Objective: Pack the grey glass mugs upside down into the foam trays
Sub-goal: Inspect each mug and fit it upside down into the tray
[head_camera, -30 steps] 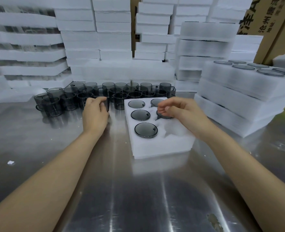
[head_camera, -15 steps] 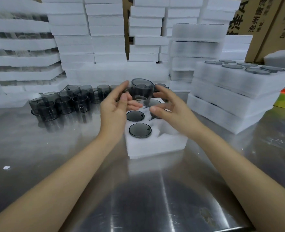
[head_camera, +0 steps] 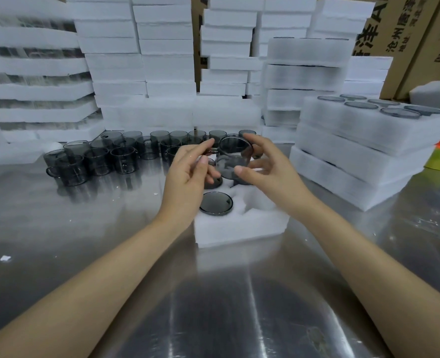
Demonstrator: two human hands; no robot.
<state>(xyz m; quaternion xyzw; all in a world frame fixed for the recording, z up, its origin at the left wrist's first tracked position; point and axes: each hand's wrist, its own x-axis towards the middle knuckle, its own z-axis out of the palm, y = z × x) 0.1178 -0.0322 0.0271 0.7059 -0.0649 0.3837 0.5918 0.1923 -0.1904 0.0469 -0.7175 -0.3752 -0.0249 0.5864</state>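
The right hand's (head_camera: 270,174) grip pinches a tilted mug (head_camera: 235,157) above the foam tray (head_camera: 239,228), the left hand's (head_camera: 188,174) grip unclear; packed mugs (head_camera: 215,203) sit inverted, the 4 o'clock pocket (head_camera: 259,200) empty; loose mugs (head_camera: 110,156) wait at 10 o'clock.

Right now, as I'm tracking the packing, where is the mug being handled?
Head view, centre: the right hand grips the mug above the far end of the foam tray, left hand alongside.

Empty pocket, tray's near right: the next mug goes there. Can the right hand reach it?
Probably yes: the right hand, holding a mug, is just above the foam tray, and nothing covers the empty pocket.
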